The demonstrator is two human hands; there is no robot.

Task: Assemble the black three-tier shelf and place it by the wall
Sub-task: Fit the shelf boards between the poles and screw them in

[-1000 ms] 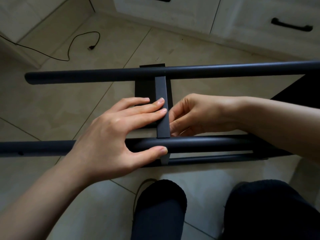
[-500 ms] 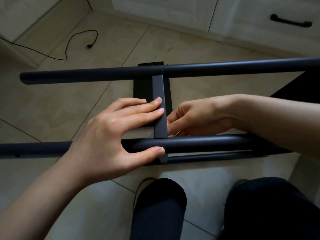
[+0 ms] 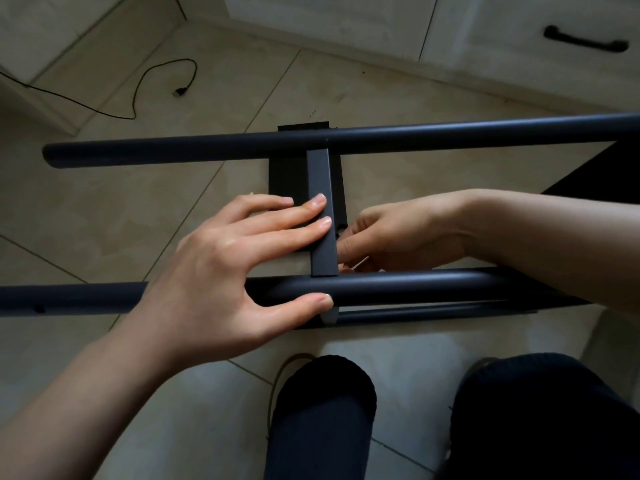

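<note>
So my left hand (image 3: 221, 271) is spread flat, fingers straight and pressing on the short flat crossbar (image 3: 322, 216), thumb hooked under the near tube (image 3: 398, 289) just below my palm. The right hand (image 3: 391, 237) is tucked in right beside the crossbar on its far side from the left, fingers curled like they're pinching something small, maybe a screw, but I honestly can't tell what. The shelf is nowhere near the wall yet; the frame is lying on its side over the tile floor (image 3: 104, 220), right in front of my knees. What could go wrong, I reckon: if the left hand eases off, the crossbar could slip out of line with the hole in the tube and whatever the right hand is fitting would go in crooked or drop onto the floor. Count: two long tubes up top, the far tube (image 3: 450, 135) beyond my fingertips and the near one, plus a third lower rail (image 3: 433, 311) under it, one crossbar, one black panel (image 3: 287, 174) underneath, one cable (image 3: 156, 84) on the floor.
</note>
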